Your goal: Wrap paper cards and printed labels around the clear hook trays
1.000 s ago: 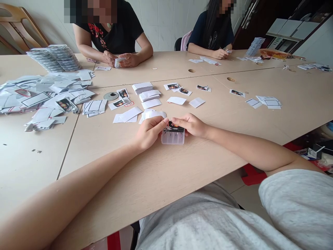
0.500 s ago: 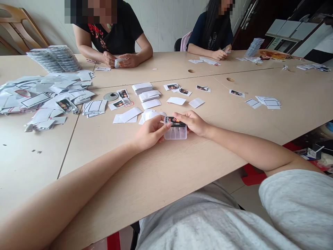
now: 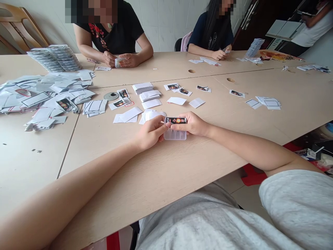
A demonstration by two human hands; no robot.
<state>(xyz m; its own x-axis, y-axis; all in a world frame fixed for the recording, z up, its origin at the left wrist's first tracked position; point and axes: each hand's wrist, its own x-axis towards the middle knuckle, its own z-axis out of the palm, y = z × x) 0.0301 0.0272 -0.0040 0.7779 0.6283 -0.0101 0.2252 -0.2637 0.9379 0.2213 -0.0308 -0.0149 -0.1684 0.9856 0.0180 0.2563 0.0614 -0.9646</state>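
Note:
Between my two hands is a small clear plastic compartment box [image 3: 175,135] with a black printed label [image 3: 178,120] along its far part. My left hand [image 3: 151,132] grips the box by its left side, thumb lying on top. On the right side my right hand [image 3: 194,124] holds it too, its thumb pressed over the label's lower edge. The fingers beneath the box are hidden. Just beyond my left hand lie loose white cards [image 3: 151,115]. Farther off are stacked white cards [image 3: 143,88] and a few small black labels on white paper [image 3: 172,86].
A large heap of white cards [image 3: 47,92] covers the table's left, with stacked clear boxes [image 3: 54,59] behind. A tape roll [image 3: 111,96] lies near it. Across the table, two people [image 3: 111,38] handle small items. More cards [image 3: 269,102] lie to the right.
My right thumb has moved down from the top of the label to its lower edge, so more of the label shows. A person in white has come into view at the far right.

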